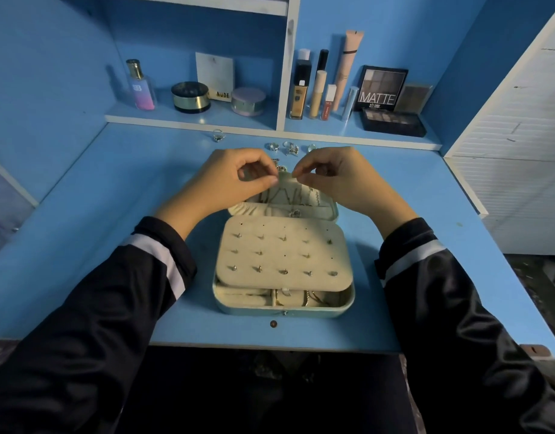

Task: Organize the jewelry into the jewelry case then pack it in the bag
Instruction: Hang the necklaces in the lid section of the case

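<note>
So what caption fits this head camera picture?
Both hands pinch something tiny over an open jewelry case, rings waiting behind.

An open jewelry case [283,267] sits mid-desk [113,189], its cream earring panel [284,255] studded with small earrings and its raised lid [301,202] at the far side showing hung chains. The left hand [229,180] and right hand [342,180] hover over the lid's far edge, each pinching fingertips close together around something too small to make out. Several rings [290,148] lie on the desk just beyond the hands, one more ring [218,135] farther left, with cosmetics on the far shelf [191,119].
</note>
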Tool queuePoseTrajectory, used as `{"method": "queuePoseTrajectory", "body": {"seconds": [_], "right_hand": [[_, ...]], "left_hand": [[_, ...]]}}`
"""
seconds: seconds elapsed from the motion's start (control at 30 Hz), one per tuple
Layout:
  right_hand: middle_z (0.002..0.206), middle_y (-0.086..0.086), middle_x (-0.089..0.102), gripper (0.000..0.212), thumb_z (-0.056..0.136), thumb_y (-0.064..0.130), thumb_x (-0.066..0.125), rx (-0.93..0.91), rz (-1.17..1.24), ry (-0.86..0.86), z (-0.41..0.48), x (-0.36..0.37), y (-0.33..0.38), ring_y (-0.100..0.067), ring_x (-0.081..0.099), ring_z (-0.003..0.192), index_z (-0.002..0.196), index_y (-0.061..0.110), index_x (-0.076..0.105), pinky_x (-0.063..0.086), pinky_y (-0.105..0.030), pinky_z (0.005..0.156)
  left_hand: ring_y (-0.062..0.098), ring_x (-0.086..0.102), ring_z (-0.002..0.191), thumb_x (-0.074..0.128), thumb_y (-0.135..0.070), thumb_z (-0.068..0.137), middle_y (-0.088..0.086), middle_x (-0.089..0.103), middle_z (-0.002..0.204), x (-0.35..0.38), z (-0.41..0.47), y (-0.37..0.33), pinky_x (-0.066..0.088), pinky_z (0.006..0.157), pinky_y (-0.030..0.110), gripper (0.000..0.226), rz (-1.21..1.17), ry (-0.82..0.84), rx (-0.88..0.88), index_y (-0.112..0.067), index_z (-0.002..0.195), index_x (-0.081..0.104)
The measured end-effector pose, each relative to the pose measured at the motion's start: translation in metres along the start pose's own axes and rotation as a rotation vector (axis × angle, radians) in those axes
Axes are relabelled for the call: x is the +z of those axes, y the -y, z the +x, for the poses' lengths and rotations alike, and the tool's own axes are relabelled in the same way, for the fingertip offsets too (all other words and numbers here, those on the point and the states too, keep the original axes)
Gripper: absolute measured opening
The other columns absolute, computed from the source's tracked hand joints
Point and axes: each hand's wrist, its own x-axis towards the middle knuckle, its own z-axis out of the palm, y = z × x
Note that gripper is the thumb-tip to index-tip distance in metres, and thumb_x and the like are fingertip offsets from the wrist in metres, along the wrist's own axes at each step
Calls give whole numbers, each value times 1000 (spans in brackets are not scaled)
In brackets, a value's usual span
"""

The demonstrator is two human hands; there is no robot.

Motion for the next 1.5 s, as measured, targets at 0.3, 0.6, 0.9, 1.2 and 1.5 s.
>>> {"method": "queuePoseTrajectory", "body": {"seconds": [0.3, 0.6, 0.9, 1.2, 1.5], "right_hand": [[79, 9, 60, 18, 84, -4, 61, -70, -290, -38, 18, 15, -13, 15, 47, 66, 88, 9, 74, 34, -2, 62], [90, -6, 68, 25, 81, -4, 57, -78, -427, -85, 29, 27, -26, -10, 45, 73, 92, 10, 75, 33, -18, 68], [90, -12, 66, 21, 82, -2, 57, -69, -474, -107, 32, 35, -32, -28, 59, 87, 90, 9, 73, 50, -42, 76], [82, -11, 65, 22, 77, -9, 56, -138, -447, -36, 28, 29, -30, -23, 55, 78, 85, 5, 71, 34, -17, 66], [71, 17, 52, 18, 79, -3, 65, -111, -360, 88, 19, 23, -21, 9, 47, 64, 85, 11, 74, 33, -3, 66]], "left_hand": [[18, 59, 75, 71, -13, 84, -8, 59, 81, 5, 18, 9, 50, 74, 33, 9, 315, 68, 80, -14, 93, 73], [9, 44, 64, 69, -16, 85, -18, 44, 70, 11, 28, 16, 40, 65, 30, 12, 364, 61, 90, -17, 97, 73], [8, 41, 63, 70, -23, 87, -3, 53, 76, 14, 31, 19, 41, 65, 32, 14, 379, 70, 99, -13, 95, 75], [27, 52, 89, 58, -7, 90, 10, 58, 88, 10, 29, 13, 44, 74, 43, 14, 519, 195, 147, -1, 96, 69], [20, 48, 71, 67, -18, 89, -3, 51, 72, 8, 20, 8, 36, 63, 32, 15, 367, 225, 79, -15, 74, 64]]}}
